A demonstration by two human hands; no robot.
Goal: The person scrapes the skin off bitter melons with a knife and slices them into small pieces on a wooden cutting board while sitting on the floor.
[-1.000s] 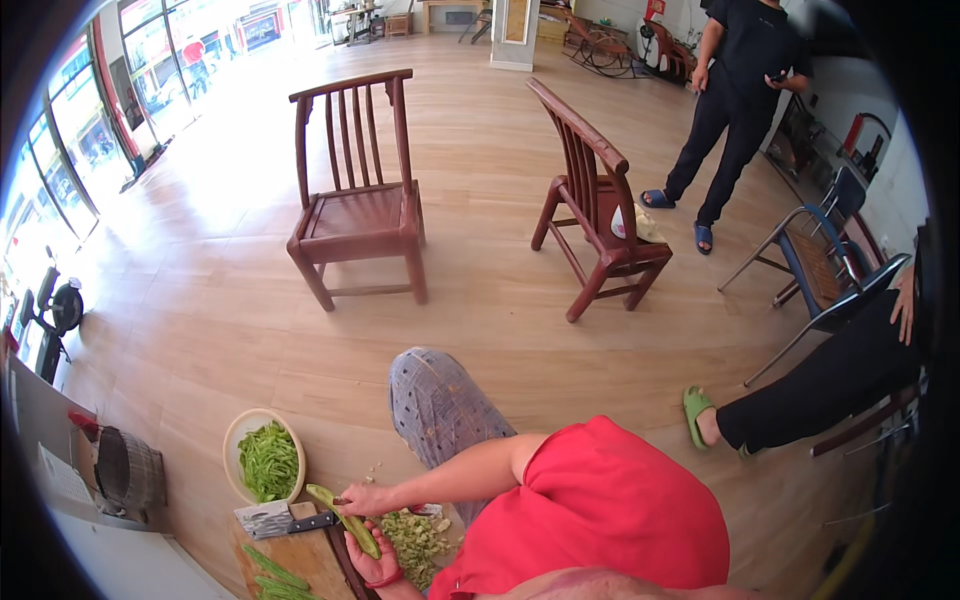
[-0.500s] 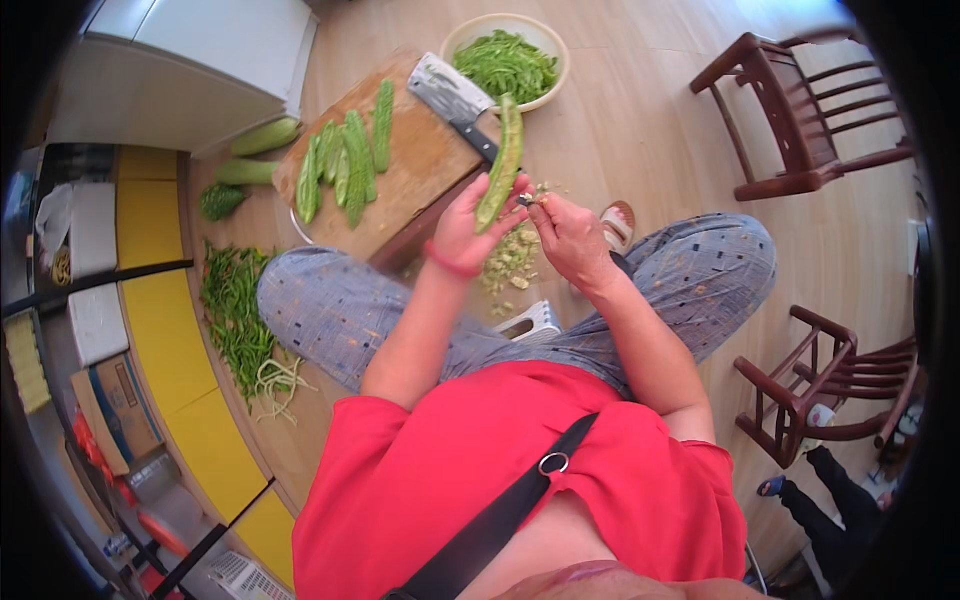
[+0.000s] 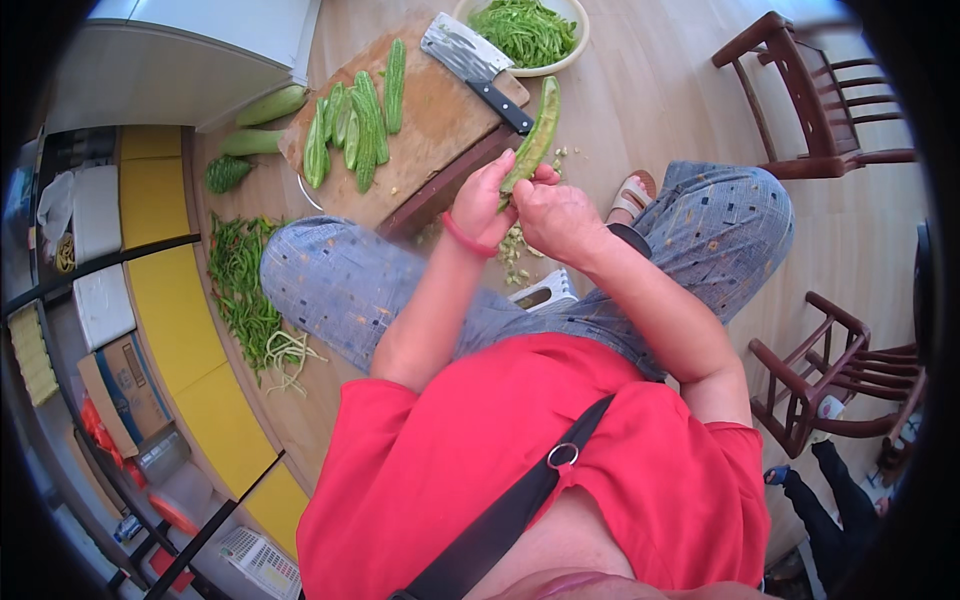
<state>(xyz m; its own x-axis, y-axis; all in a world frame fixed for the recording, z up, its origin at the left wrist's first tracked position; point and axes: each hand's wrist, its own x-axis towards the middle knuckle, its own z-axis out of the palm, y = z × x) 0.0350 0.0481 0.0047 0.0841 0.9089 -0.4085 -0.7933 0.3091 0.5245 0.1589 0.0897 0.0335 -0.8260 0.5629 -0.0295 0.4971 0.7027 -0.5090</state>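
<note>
Half of a bitter melon [image 3: 540,128], its hollow inner side showing, rests in my left hand [image 3: 480,205] with the fingers wrapped round its lower end. My right hand [image 3: 563,222] is closed at that same end, close to the left fingers. What it grips is hidden by the fingers. Beyond my left hand lies a wooden cutting board [image 3: 435,145] with several bitter melon halves [image 3: 366,135] on it. A cleaver [image 3: 470,62] with a black handle lies at the board's right side. Pale scraps [image 3: 517,258] are scattered on the floor below my hands.
A bowl [image 3: 583,42] of sliced greens stands beyond the cleaver. Whole gourds [image 3: 250,141] and a heap of green peppers [image 3: 242,290] lie at left, near yellow cabinets [image 3: 175,320]. Wooden chairs [image 3: 800,110] stand at right. Another person's legs [image 3: 840,500] show at lower right.
The melon half has shifted right and tilts more to the right. My right hand has closed in on its lower end; the small dark-and-metal thing at its fingertips no longer shows. The whole view has shifted slightly.
</note>
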